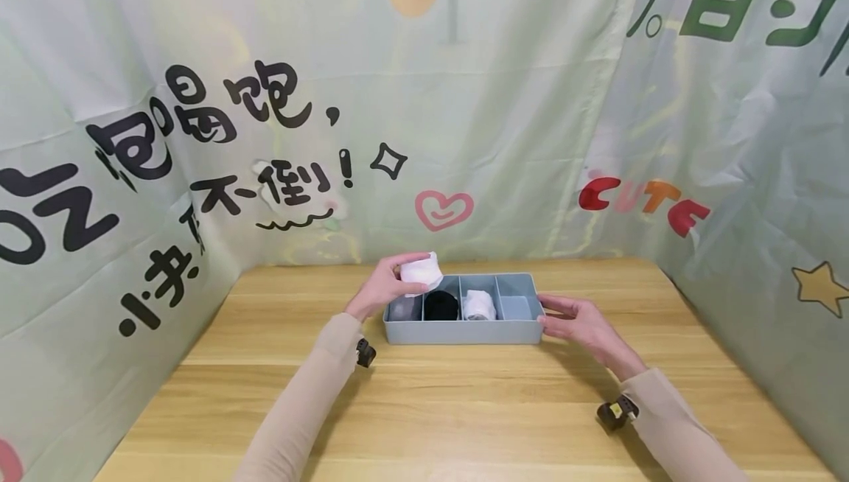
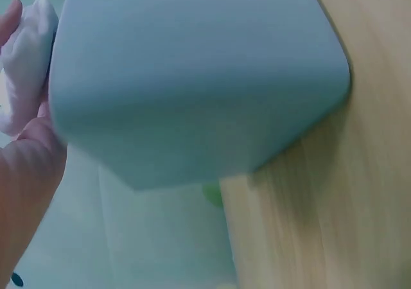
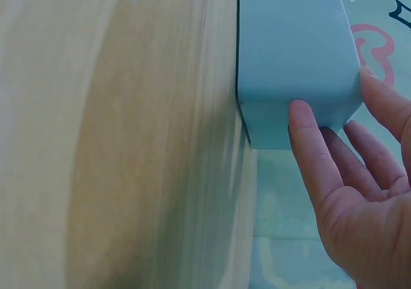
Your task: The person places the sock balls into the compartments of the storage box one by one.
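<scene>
My left hand (image 1: pixel 388 284) grips a white rolled-up cloth bundle (image 1: pixel 421 273) just above the left end of a grey-blue divided box (image 1: pixel 464 332). In the left wrist view, this white bundle (image 2: pixel 29 64) shows beyond the box's outer wall (image 2: pixel 192 58). From left to right, the box's compartments hold a greyish bundle (image 1: pixel 404 309), a black bundle (image 1: pixel 441 306) and a white bundle (image 1: pixel 479 305); the rightmost has a bare floor. My right hand (image 1: pixel 584 323) has its fingers fairly straight and spread against the box's right end. Its fingertips (image 3: pixel 300 109) touch the wall and corner there.
The box stands towards the back of a light wooden table (image 1: pixel 464 408). Printed fabric (image 1: pixel 517 135) hangs behind the table and along both sides. Dark wrist cameras (image 1: pixel 617 413) are strapped to both sleeves.
</scene>
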Action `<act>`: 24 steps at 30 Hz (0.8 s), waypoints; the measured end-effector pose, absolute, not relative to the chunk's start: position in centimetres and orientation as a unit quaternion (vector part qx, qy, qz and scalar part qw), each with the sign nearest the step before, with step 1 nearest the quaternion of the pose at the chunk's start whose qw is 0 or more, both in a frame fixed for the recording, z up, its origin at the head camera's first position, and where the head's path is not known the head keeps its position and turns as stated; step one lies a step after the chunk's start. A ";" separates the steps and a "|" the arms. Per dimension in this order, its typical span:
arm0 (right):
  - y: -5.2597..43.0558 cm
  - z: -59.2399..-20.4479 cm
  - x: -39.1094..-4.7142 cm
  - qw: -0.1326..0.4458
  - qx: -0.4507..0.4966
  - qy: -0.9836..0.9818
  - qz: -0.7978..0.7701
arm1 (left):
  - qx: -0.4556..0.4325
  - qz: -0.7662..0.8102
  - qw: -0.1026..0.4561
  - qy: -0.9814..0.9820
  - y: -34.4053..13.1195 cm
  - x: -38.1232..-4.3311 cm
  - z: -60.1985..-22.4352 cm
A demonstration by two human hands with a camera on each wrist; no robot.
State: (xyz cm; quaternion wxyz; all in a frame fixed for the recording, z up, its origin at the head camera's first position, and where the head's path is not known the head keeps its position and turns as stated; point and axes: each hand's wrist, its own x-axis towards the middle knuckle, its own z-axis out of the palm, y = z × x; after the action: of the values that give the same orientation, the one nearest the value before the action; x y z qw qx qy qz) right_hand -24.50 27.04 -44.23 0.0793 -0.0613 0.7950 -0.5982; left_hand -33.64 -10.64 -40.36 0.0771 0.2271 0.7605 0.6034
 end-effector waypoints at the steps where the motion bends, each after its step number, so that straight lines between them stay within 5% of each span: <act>1: 27.0 -44.2 -24.5 0.079 -0.061 0.796 -0.598 | 0.231 0.601 0.074 0.762 -10.4 -33.8 -40.7; 24: 27.0 -44.4 -24.5 0.078 -0.063 0.789 -0.606 | 0.257 0.608 0.100 0.745 -4.9 -33.3 -42.3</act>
State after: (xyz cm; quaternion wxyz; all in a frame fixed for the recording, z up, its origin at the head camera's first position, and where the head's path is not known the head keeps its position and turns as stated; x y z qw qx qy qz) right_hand -24.45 27.03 -44.37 0.0780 -0.0630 0.7889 -0.6063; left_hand -33.31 -4.91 -42.31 0.1005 0.2571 0.7445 0.6079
